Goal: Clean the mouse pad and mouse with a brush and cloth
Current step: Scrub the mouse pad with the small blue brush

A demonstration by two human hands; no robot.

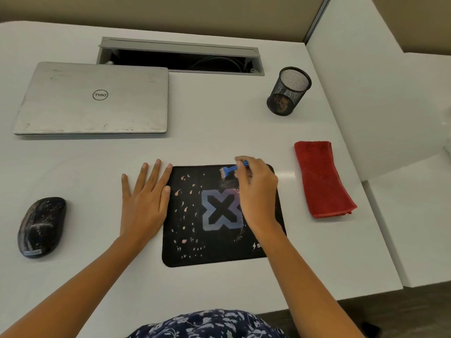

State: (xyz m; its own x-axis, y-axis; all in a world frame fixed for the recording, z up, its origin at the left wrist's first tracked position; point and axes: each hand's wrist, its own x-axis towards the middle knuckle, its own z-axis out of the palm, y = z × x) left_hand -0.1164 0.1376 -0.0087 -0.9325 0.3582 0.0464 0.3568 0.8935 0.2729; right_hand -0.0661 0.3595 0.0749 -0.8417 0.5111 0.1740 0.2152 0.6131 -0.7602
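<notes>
A black mouse pad (195, 230) with a blue X logo and pink specks lies on the white desk. My right hand (256, 191) holds a small blue brush (231, 170) over the pad's far right part, bristles pointing left and down. My left hand (144, 203) lies flat, fingers spread, on the desk at the pad's left edge, the thumb touching the pad. A black mouse (42, 226), dusty with specks, sits far left. A folded red cloth (322, 179) lies to the right of the pad.
A closed silver laptop (95, 98) lies at the back left. A black mesh pen cup (289, 90) stands at the back right. An open cable tray (180, 57) is set into the desk behind. The desk edge (366, 291) runs along the right.
</notes>
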